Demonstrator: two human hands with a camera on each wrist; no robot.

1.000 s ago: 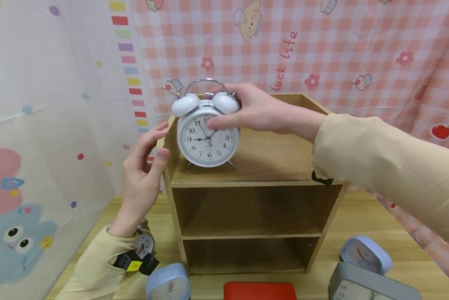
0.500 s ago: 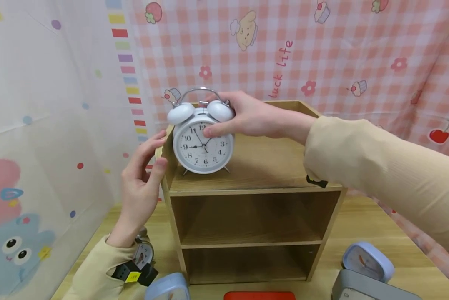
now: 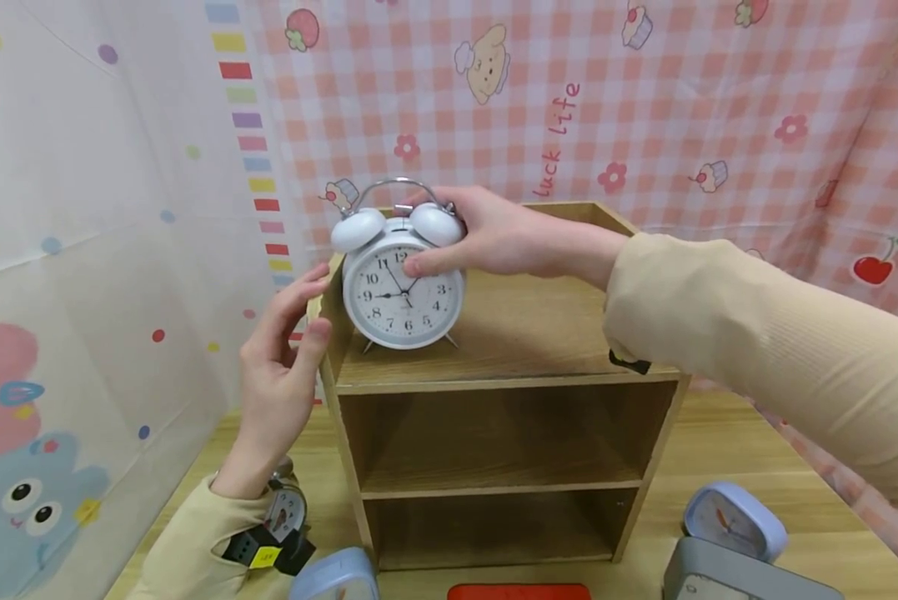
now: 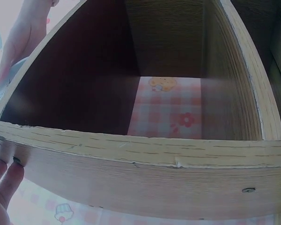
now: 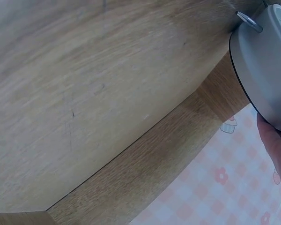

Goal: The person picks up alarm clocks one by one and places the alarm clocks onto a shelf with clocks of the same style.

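Observation:
A white twin-bell alarm clock [image 3: 403, 296] stands upright at the left end of the wooden shelf's [image 3: 509, 385] top board, its metal legs down at the wood. My right hand [image 3: 486, 232] grips it from the right, thumb across the dial, the other fingers mostly hidden behind. In the right wrist view, the clock's rounded side [image 5: 264, 70] shows with part of that hand [image 5: 274, 145] against its back. My left hand [image 3: 278, 358] is at the shelf's left side panel, fingers extended. The left wrist view has its fingertips [image 4: 9, 180] against the panel's outer face.
On the table [image 3: 711, 442] at the lower right are a lavender clock [image 3: 734, 521] and a grey clock [image 3: 741, 571]. A blue clock [image 3: 336, 575] and a red object [image 3: 519, 592] sit in front of the shelf. A small metal clock [image 3: 287, 510] lies behind my left wrist.
The head view has tilted up, so everything appears lower in it. Relative to the shelf, the alarm clock and both hands have hardly moved.

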